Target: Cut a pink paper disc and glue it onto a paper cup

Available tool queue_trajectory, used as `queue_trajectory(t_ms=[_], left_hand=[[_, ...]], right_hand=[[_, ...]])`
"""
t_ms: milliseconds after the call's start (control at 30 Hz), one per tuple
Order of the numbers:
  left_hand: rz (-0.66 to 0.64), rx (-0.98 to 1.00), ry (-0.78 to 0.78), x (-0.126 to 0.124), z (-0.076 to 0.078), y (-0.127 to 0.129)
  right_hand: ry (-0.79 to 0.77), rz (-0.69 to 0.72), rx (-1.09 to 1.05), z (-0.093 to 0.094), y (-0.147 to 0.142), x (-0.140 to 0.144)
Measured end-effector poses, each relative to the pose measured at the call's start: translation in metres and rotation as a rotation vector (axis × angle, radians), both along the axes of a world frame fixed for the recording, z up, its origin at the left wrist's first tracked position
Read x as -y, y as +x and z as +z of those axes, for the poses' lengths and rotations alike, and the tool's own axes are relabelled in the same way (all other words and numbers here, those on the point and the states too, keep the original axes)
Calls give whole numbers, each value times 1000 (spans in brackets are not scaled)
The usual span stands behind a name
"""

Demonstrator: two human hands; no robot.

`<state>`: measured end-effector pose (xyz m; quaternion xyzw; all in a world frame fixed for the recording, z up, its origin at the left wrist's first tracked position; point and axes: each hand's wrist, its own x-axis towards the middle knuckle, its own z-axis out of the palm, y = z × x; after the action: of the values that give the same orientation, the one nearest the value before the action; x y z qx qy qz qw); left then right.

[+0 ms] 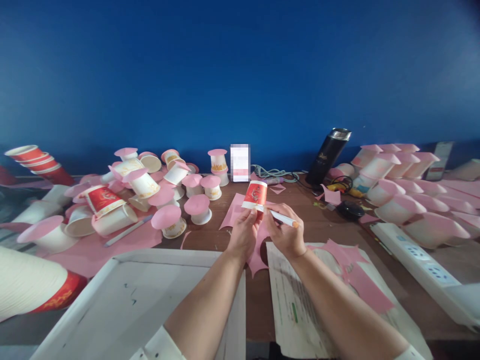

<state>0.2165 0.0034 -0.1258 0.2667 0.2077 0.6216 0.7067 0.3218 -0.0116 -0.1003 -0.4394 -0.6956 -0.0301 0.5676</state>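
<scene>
Both hands are engaged at centre frame: your left hand is closed around the rim end of a red paper cup, which stands upside down on a pink paper sheet on the tabletop. Your right hand pinches a white pen, its tip at the cup's rim at 3 o'clock. By my judgement, you are tracing the rim outline onto the paper. The next move calls for a steady cup and the pen tip kept tight to the rim all the way round.

Containers: a pile of finished cups at 10 o'clock and a second group at 2 o'clock carry pink paper caps; contents cannot be seen. Nested red cups lie at far 9 o'clock. A white tray at 7 o'clock holds nothing visible. A black flask stands closed at 1 o'clock.
</scene>
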Motion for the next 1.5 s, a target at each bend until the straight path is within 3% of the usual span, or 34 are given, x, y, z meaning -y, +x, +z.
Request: queue_trajectory(t_ms=[533, 767, 1300, 1500], left_hand=[[7, -18, -10, 0, 1, 0], [58, 18, -90, 0, 1, 0], [73, -13, -55, 0, 1, 0], [70, 38, -131, 1, 2, -1]], right_hand=[[-14, 6, 3, -2, 0, 0], [-31, -13, -8, -2, -1, 1], [-51, 1, -4, -1, -2, 3], [10, 39, -14, -1, -1, 4]])
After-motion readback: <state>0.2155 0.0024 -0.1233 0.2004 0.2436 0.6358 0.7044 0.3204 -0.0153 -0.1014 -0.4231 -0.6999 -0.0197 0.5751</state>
